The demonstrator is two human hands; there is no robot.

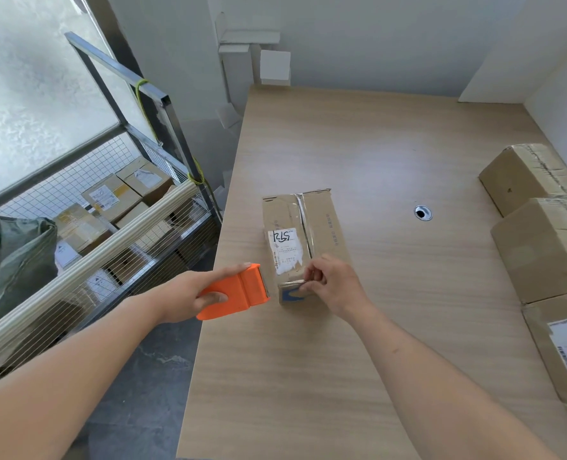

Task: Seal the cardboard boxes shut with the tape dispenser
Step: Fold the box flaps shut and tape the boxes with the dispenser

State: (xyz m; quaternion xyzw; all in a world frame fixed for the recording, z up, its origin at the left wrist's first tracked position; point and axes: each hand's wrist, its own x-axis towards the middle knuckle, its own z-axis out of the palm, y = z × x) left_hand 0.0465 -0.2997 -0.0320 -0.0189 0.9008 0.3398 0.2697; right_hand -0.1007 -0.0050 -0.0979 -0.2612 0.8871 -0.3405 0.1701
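Two hands work at a worn brown cardboard box (303, 234) lying on a pale wood-grain table (391, 161).

Left hand (197, 290) grips an orange plastic tape dispenser (234, 293) just beside the box's near end; right hand (333, 283) pinches clear tape at that end. Three taped cardboard boxes (541, 247) sit along the table's right edge.

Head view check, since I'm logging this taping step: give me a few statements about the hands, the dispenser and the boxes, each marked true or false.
1. The left hand grips the orange plastic tape dispenser. True.
2. The right hand lies flat on the light wooden table. False: it pinches at the near end of the labelled brown cardboard box.
3. That box bears a white label. True.
4. The table's right side has no boxes. False: taped cardboard boxes line it.
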